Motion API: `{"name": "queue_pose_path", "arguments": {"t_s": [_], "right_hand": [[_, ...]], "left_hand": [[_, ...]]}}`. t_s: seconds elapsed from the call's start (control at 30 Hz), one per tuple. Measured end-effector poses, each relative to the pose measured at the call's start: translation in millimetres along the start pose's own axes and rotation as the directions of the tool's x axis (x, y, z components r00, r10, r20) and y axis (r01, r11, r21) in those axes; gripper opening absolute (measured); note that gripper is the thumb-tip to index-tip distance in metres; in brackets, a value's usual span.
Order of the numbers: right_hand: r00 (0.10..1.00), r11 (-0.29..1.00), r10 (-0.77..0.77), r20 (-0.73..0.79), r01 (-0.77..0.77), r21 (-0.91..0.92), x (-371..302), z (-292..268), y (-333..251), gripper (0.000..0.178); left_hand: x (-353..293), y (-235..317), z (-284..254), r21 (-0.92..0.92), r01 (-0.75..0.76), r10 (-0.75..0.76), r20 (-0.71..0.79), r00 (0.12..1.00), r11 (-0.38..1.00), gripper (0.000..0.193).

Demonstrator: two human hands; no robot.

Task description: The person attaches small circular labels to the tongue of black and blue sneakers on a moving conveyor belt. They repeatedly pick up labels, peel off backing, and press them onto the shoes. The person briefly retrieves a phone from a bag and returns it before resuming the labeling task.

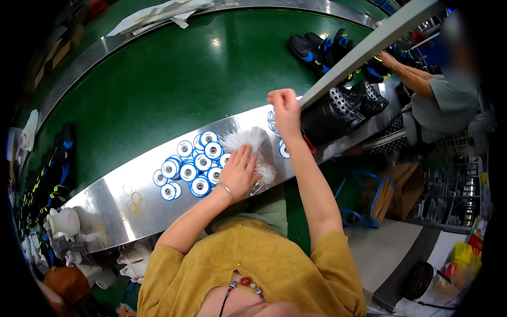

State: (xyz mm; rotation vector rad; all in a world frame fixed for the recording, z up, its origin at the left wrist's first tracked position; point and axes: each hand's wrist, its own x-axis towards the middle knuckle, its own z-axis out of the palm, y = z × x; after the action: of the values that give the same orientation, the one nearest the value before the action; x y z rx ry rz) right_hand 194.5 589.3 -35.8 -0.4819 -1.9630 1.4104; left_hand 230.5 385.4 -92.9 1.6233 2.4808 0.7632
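My left hand [238, 171] lies with its fingers stretched out over a bundle of thin, translucent white plastic strands [248, 138], partly in clear plastic wrap [265, 174]. Beside it, to the left, is a spread of round white tags with blue rims [188, 171], several stacked or overlapping. Raised over the far edge of the metal worktop, my right hand [286, 108] is closed, thumb and fingers drawn together. Whatever it may hold is too small or hidden to make out. More round blue-rimmed tags [284, 150] lie beneath and beside my right wrist.
A steel worktop [150, 164] borders a green belt [158, 79]. Yellow rubber bands [137, 203] lie at left. A grey post [369, 53] slants across the right, near a black bin [322, 119] and black-and-blue shoes [309, 53]. Another person [443, 105] works at far right.
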Motion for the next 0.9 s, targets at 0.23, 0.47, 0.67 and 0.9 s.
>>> {"name": "queue_pose_path", "arguments": {"t_s": [0.23,0.47,0.67,0.9], "right_hand": [[0.974,0.894,0.209,0.084,-0.226,0.388,-36,-17,-36,0.01],[0.858,0.865,0.396,0.328,-0.468,0.182,-71,-26,-31,0.006],[0.855,0.936,0.313,0.414,-0.351,0.017,-90,-2,-20,0.007],[0.812,0.929,0.337,0.476,-0.369,-0.028,-102,4,-28,0.007]], "left_hand": [[-7,-9,-2,-0.048,-0.035,0.024,-0.208,0.978,0.998,0.046],[-12,-71,-44,-0.016,0.259,-0.245,-0.378,0.893,0.966,0.024],[-10,-80,-44,-0.003,0.347,-0.339,-0.225,0.913,0.938,0.026],[-11,-81,-60,-0.314,0.498,-0.535,-0.038,0.844,0.808,0.018]]}}
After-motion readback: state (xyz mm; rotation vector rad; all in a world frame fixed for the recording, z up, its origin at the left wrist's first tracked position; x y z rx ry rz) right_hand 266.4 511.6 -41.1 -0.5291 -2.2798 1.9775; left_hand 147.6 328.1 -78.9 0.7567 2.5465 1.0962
